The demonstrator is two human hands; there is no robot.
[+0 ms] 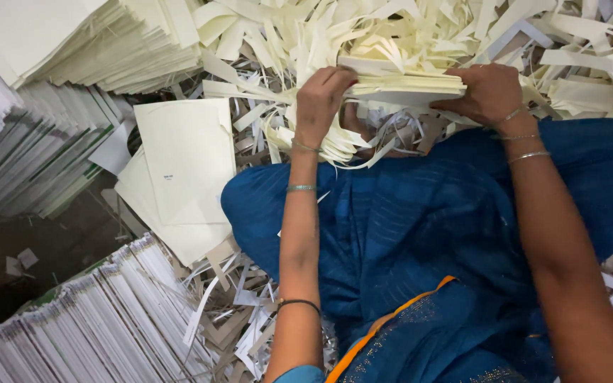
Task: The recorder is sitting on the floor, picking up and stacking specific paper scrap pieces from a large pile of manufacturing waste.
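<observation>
Left hand point(321, 99) and right hand point(487, 92) are clamped on opposite ends of a thin stack of cream paper sheets point(406, 84), held above the heap of cream paper offcut strips point(306, 35). Risk: uneven grip lets sheets fan and slip into the heap.

- A stack of sheets point(406, 84) is sitting far centre, with the left hand point(321, 99) gripping its left end and the right hand point(487, 92) gripping its right end.
- A heap of paper strips point(363, 28) is lying behind and beneath the stack, spreading to the far right.
- Loose flat sheets point(182, 163) are lying left of the left hand.
- A tilted pile of sheets point(94, 39) is resting at far left.
- Rows of bound booklets point(101, 326) are standing at near left.
</observation>
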